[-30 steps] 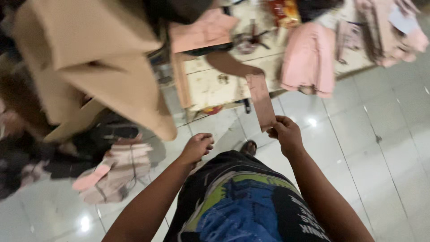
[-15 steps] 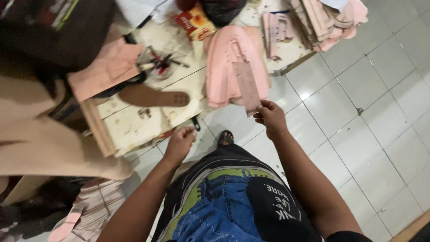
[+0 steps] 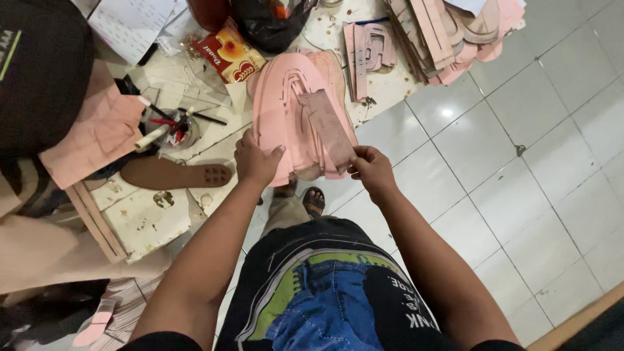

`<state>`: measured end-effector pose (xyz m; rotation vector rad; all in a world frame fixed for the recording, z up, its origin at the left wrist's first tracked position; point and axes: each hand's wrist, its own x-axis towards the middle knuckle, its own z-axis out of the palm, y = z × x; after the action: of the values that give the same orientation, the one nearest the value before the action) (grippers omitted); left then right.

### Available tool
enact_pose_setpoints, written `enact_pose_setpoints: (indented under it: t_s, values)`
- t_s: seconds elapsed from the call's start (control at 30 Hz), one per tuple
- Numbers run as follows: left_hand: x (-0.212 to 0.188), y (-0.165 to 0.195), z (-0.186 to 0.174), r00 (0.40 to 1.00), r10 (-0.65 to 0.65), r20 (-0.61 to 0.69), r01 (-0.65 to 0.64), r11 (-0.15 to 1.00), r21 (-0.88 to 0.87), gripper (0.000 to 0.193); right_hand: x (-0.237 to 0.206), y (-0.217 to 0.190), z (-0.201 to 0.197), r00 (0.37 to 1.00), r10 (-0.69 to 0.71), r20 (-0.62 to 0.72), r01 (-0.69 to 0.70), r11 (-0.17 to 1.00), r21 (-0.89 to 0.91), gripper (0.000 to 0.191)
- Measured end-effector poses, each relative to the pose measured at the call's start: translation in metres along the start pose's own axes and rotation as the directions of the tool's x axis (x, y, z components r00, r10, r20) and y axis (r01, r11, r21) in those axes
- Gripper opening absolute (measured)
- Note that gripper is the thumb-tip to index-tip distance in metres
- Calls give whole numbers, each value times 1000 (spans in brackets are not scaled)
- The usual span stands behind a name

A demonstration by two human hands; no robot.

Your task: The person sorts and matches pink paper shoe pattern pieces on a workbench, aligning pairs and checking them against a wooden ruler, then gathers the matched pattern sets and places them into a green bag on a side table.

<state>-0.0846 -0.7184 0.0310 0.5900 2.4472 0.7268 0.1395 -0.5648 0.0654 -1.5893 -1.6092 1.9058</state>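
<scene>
Pink leather-like cut pieces, a fanned stack of arched sandal-upper shapes, lie at the centre of the frame on the stained white worktop, their lower ends hanging over its front edge. Your left hand rests on the stack's lower left corner, fingers together and pressing down on it. Your right hand pinches the bottom end of a narrow dusty-pink rectangular strip, which slants up and left over the stack, touching it.

By the look of things, the strip is only being brought against the stack; nothing yet shows it fixed or set down, so that placing seems left to do, and the other pink pieces piled in the upper right look untouched.

Room is tight to the left: a flat brown sandal sole lies just beside your left wrist, with a small round pot of brushes above it and a red printed packet near the stack's top. To the right, the worktop edge runs diagonally, and pale tiled floor lies beyond it.
</scene>
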Motion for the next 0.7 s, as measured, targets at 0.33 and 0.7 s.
enact_pose_setpoints:
  t_s: [0.33, 0.7]
  values:
    - [35, -11, -9, 994, -52, 94, 51, 999, 14, 77, 59, -7, 20, 999, 45, -30, -44, 999, 23, 79]
    - [47, -36, -11, 979, -133, 157, 156, 977, -143, 67, 45, 9, 57, 993, 117, -33, -119, 991, -56, 54]
